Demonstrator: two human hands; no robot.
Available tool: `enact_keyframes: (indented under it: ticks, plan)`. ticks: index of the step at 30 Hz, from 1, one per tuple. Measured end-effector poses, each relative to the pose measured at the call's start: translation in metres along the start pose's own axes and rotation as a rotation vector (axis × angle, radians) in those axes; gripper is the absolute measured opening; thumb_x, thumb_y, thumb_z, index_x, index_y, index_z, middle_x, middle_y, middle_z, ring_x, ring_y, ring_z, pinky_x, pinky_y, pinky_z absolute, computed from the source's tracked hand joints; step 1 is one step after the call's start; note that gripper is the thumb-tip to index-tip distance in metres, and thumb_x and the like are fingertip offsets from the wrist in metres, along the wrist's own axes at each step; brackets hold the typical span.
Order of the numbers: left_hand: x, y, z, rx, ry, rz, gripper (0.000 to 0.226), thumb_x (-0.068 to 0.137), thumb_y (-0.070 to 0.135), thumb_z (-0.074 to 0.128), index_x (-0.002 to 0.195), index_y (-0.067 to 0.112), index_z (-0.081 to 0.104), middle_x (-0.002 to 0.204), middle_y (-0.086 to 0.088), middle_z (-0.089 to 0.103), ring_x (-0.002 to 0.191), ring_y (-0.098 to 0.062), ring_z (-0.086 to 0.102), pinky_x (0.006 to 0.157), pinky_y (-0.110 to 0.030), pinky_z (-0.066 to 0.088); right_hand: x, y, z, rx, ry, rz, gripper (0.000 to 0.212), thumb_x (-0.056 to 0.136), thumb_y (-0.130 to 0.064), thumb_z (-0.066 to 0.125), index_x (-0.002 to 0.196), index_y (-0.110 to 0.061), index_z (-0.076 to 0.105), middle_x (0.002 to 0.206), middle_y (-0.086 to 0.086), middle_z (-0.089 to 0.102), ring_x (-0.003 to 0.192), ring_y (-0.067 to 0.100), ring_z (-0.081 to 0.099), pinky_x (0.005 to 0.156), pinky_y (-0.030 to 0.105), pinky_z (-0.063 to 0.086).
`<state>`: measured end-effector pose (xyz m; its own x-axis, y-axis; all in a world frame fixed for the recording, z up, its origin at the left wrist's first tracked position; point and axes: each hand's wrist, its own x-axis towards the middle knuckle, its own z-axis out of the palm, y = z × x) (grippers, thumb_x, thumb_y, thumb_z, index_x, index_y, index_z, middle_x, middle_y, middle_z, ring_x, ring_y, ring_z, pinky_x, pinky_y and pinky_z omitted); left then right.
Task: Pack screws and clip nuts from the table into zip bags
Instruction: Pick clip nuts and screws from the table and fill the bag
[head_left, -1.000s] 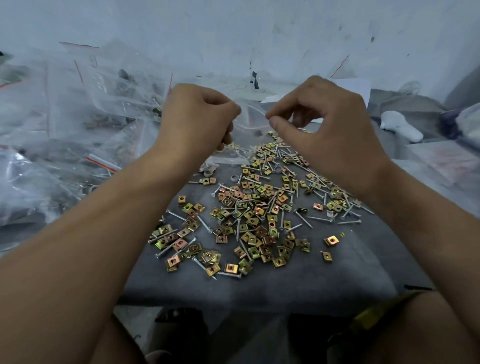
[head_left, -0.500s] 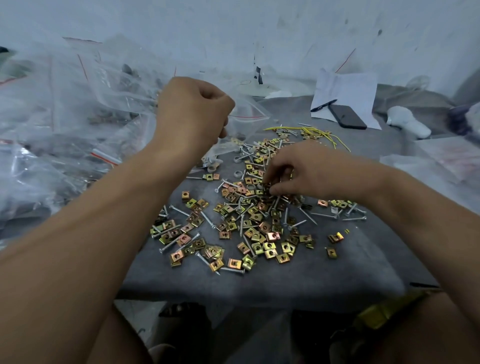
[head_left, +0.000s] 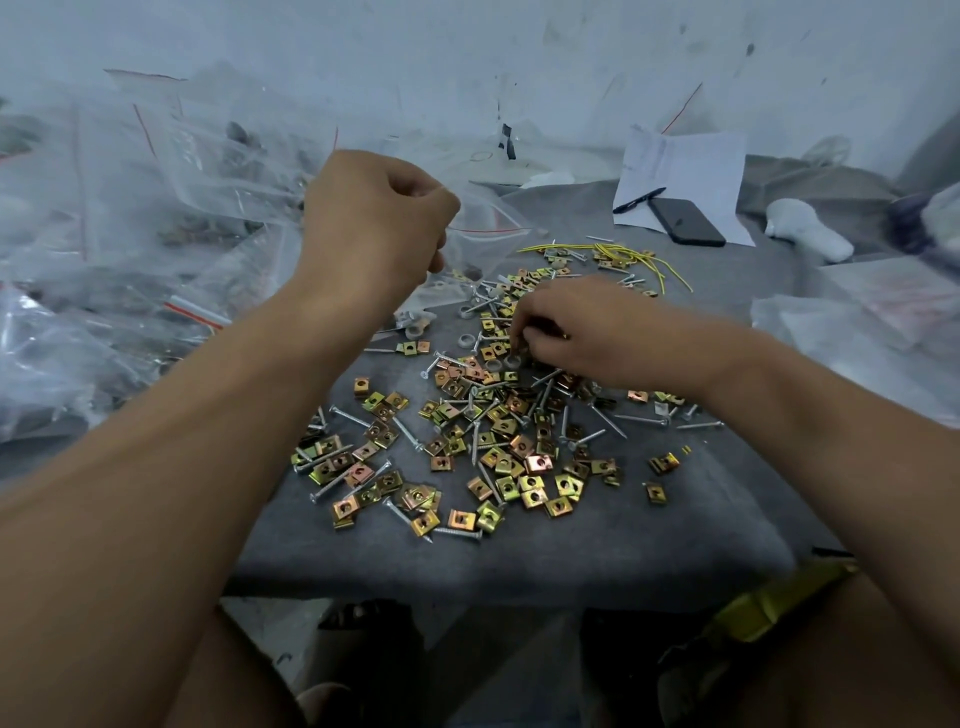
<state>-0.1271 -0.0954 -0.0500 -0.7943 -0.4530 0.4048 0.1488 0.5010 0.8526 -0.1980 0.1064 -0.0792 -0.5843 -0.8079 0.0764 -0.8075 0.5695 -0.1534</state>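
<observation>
Progress: early to middling by my reckoning; a broad scatter of clip nuts (head_left: 498, 457) and screws (head_left: 605, 421) lay unpacked on the grey table (head_left: 519, 561).
Done: a heap of filled zip bags (head_left: 130, 291) sat at the left edge of the table, dark hardware showing through the plastic; exact contents too blurred to name.
Left: most of the loose pile, plus a few grey washers (head_left: 469, 340) near its far side.
Open bag: one clear zip bag (head_left: 488, 234) with a red seal line was held up off the table, just beyond the pile; whether anything was inside it could not be told.
Left hand (head_left: 374, 223): clenched round the mouth of that bag, holding it raised.
Right hand (head_left: 566, 327): down on the far part of the pile, fingers curled among the nuts; it seemed to be gathering pieces, but what it actually grasped was hidden.
Other items: yellow wire ties (head_left: 628, 257) behind the pile; phone (head_left: 685, 221), pen (head_left: 639, 200) and paper sheet (head_left: 691, 166) at the far right.
Next, as judged: carry the picked pieces to the bag mouth.
</observation>
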Motion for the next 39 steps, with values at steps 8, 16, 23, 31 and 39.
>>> enact_keyframes:
  ticks: [8,16,23,31,39]
  plan:
    - [0.000,0.000,-0.002,0.006,-0.010,0.006,0.019,0.096,0.012,0.067,0.083,0.008,0.081,0.061,-0.003,0.068,0.048,-0.010,0.066,0.051,-0.028,0.053,-0.018,0.003,-0.017,0.568,0.274,0.039,0.015,0.092,-0.001,0.064,0.100,-0.013,0.070,0.087,0.009,0.071,0.079,0.030,0.067,0.076,0.043,0.057]
    - [-0.004,-0.001,-0.001,0.025,-0.016,0.071,0.020,0.097,0.010,0.066,0.082,0.006,0.080,0.062,-0.008,0.070,0.046,-0.007,0.064,0.049,-0.023,0.049,-0.041,-0.015,-0.034,0.792,0.441,-0.177,0.018,0.089,-0.007,0.080,0.105,-0.008,0.073,0.090,0.010,0.072,0.083,0.032,0.070,0.079,0.042,0.061]
    - [-0.003,0.000,0.000,0.043,-0.022,0.082,0.021,0.098,0.013,0.067,0.083,0.011,0.080,0.063,-0.004,0.071,0.046,-0.007,0.064,0.049,-0.019,0.049,-0.044,-0.026,-0.042,0.726,0.581,-0.331,0.028,0.079,-0.004,0.086,0.105,-0.004,0.076,0.098,0.009,0.075,0.092,0.024,0.075,0.086,0.031,0.059]
    - [-0.004,0.004,0.000,0.011,-0.089,0.094,0.017,0.100,0.016,0.070,0.088,0.013,0.081,0.062,-0.005,0.069,0.050,-0.013,0.064,0.052,-0.027,0.051,-0.039,-0.025,-0.042,0.664,0.665,-0.224,0.024,0.082,-0.020,0.087,0.104,-0.019,0.079,0.092,-0.001,0.076,0.085,0.024,0.071,0.080,0.035,0.058]
    - [-0.013,0.014,-0.001,-0.045,-0.205,0.223,0.013,0.100,0.024,0.072,0.095,0.017,0.082,0.062,-0.002,0.068,0.052,-0.012,0.062,0.053,-0.023,0.049,-0.035,-0.024,-0.038,0.432,0.786,0.007,0.021,0.084,-0.031,0.085,0.104,-0.031,0.079,0.102,-0.010,0.064,0.089,0.013,0.062,0.083,0.031,0.055]
